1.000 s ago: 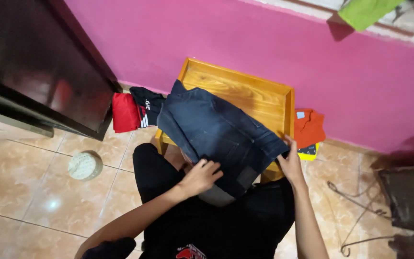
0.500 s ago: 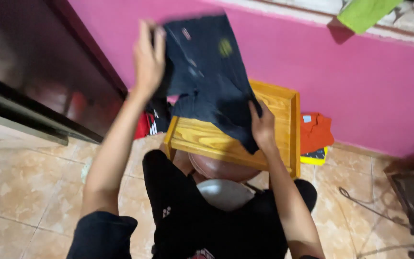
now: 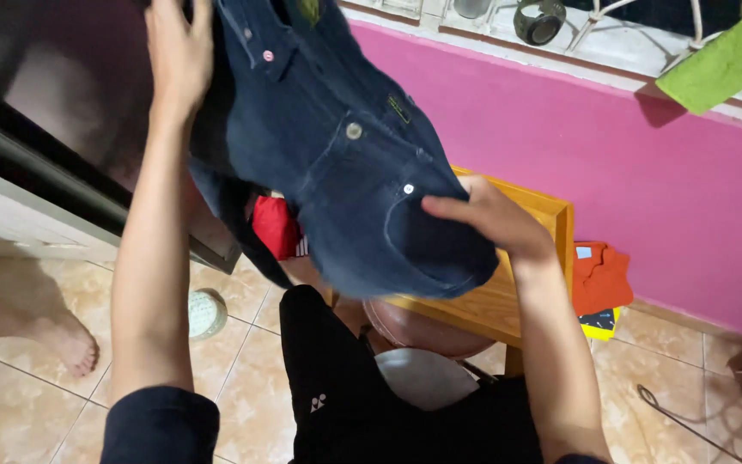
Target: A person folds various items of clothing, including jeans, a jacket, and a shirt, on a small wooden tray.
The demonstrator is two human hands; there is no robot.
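A pair of dark blue jeans [image 3: 337, 146] hangs in the air in front of me, waistband and metal button showing. My left hand [image 3: 178, 56] is raised high and grips the upper edge of the jeans. My right hand [image 3: 483, 215] holds the lower bunched part of the denim over the wooden table [image 3: 526, 283]. The table's top is mostly hidden behind the jeans and my right arm.
A red folded garment [image 3: 275, 225] lies left of the table, an orange one [image 3: 601, 277] to its right against the pink wall [image 3: 611, 163]. A dark cabinet [image 3: 36, 120] stands at the left. Another person's bare foot [image 3: 66, 339] rests on the tiled floor near a round white object [image 3: 206, 314].
The jeans lay on the table a second ago; both hands have lifted them up. They are now held higher and closer to the camera.
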